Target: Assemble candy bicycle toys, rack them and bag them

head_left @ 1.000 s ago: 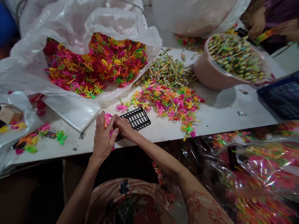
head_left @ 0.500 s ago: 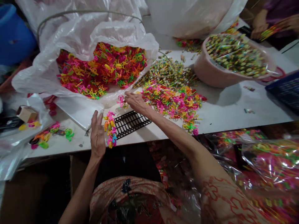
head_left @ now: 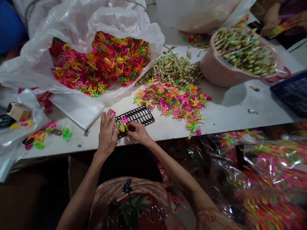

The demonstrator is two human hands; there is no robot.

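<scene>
A black slotted plastic rack (head_left: pixel 145 115) lies on the white table in front of me. My left hand (head_left: pixel 107 134) rests over its left end, fingers stretched out against small bright plastic toys, partly hiding them. My right hand (head_left: pixel 139 132) is closed in a pinch at a yellow and pink plastic toy (head_left: pixel 123 127) over the left part of the rack; its fingertips partly cover the piece. Just beyond the rack is a loose heap of pink, yellow, orange and green plastic toys (head_left: pixel 172 99).
A large white plastic bag (head_left: pixel 21 68) holds more bright toys. Small patterned tubes (head_left: pixel 175 64) are piled behind the heap. At right stand a pink basin (head_left: pixel 211 68) of such tubes and a blue basket (head_left: pixel 291 92). Another person's hand (head_left: pixel 271 20) shows at top right.
My right hand has come from the near edge of the heap back to the rack's left part, bringing a toy. My left hand has shifted right onto the row of toys.
</scene>
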